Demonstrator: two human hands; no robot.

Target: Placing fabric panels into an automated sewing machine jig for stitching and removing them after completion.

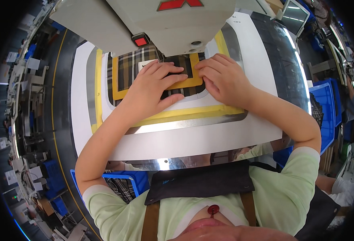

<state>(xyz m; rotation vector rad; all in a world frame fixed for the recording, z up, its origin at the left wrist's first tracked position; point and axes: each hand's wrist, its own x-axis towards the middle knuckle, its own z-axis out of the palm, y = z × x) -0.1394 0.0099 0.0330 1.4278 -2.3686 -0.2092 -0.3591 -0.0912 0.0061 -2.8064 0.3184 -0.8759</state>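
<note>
A yellow rectangular frame (179, 84) lies over brown-black plaid fabric (131, 64) under the head of a sewing machine (177, 28). My left hand (155, 82) rests on the frame and fabric with its fingers stretched out and spread, thumb toward me. Just left of its fingertips, a small white label-like piece (144, 64) shows partly. At the frame's right edge, my right hand (225, 78) touches with bent fingertips, its thumb apart from them; it does not grip the frame. The needle area is partly hidden behind the machine head and my fingers.
A metal plate edged with yellow tape (185, 113) surrounds the work on a white board (177, 142). A red button (141, 41) sits on the machine. Blue bins with plaid cloth stand at the right (323, 108) and lower left (139, 180). A screen (293, 16) is at upper right.
</note>
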